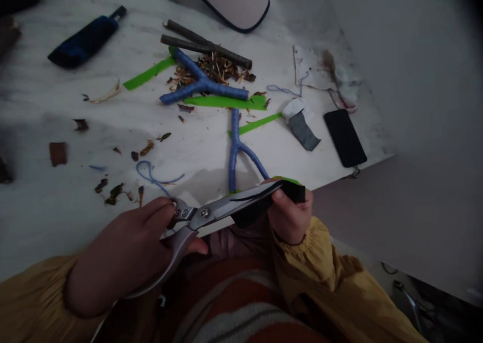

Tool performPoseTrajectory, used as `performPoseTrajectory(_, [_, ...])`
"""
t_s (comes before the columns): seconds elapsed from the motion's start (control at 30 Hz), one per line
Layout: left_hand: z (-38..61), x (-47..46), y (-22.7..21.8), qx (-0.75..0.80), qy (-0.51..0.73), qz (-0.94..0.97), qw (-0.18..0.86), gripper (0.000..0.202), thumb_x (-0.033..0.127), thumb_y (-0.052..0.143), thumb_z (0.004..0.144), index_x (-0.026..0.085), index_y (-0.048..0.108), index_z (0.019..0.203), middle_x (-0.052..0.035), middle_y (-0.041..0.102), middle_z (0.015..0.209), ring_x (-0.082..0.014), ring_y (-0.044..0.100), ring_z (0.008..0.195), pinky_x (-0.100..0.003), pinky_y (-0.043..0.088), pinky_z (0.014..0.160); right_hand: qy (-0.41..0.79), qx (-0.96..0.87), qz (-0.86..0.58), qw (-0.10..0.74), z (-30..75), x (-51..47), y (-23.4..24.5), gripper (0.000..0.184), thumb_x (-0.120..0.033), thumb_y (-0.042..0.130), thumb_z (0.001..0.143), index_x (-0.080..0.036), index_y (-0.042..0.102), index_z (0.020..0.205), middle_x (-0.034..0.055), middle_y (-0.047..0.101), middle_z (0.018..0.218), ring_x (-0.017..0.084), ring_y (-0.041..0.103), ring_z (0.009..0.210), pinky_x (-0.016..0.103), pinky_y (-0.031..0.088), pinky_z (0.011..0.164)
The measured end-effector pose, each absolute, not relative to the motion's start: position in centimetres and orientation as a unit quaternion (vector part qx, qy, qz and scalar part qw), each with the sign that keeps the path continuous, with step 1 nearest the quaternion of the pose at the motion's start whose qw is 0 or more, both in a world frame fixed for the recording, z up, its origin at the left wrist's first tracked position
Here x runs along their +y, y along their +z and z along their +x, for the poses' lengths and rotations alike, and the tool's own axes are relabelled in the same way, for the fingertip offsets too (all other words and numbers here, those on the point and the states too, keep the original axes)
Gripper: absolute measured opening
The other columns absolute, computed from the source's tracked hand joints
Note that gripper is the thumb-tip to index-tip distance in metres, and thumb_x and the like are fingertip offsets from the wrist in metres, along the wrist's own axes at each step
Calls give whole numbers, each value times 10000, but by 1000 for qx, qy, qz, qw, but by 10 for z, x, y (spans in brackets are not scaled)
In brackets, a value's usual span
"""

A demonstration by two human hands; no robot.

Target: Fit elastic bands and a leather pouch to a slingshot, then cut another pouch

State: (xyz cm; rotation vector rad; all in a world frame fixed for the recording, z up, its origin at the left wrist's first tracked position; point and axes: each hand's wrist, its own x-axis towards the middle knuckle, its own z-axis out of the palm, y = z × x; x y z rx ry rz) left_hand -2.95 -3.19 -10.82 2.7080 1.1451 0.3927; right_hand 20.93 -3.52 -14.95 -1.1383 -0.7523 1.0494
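In my left hand [124,252] I grip a pair of scissors [206,213] by their grey handles, fingers wrapped round them. The blades point right and lie across a piece of black material [249,213], with a bright green edge showing behind it. My right hand [292,212] pinches that black piece near the blade tips. Just beyond the blades a Y-shaped fork [234,144] wrapped in blue cord lies on the table. A second blue-wrapped fork [204,84] rests farther back, beside green strips [228,102].
Two bare sticks [211,45] and bark shavings lie behind the forks. A blue-and-black tool [86,40] is at far left, a cap [237,3] at the back. A black phone [345,138] lies near the right edge, by a grey strip [304,130]. Blue cord [154,178] curls at front left.
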Motion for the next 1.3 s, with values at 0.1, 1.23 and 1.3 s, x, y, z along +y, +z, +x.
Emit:
performPoseTrajectory(0.1, [-31, -31, -106, 364, 121, 920, 85, 468, 517, 306, 948, 207, 522, 671, -26, 533, 636, -200, 584, 551, -343, 502, 476, 469, -343, -504, 639, 210, -36, -147, 127, -340, 785, 668, -239, 739, 729, -22, 669, 635, 120, 584, 544, 256, 489, 510])
performPoseTrajectory(1.23, [-44, -33, -122, 407, 115, 906, 2, 417, 551, 514, 835, 135, 542, 833, -141, 573, 800, -288, 588, 728, -406, 536, 578, 491, -483, -349, 636, 215, -25, -157, 89, -285, 724, 764, -280, 737, 852, 3, 733, 753, 170, 686, 678, 324, 586, 593])
performPoseTrajectory(1.3, [-45, -33, -123, 413, 120, 902, -31, 351, 470, 537, 818, 124, 532, 880, -168, 578, 852, -312, 587, 796, -406, 537, 604, 480, -508, -336, 631, 214, -22, -154, 64, -290, 698, 785, -263, 730, 832, 16, 720, 722, 175, 688, 667, 327, 592, 569])
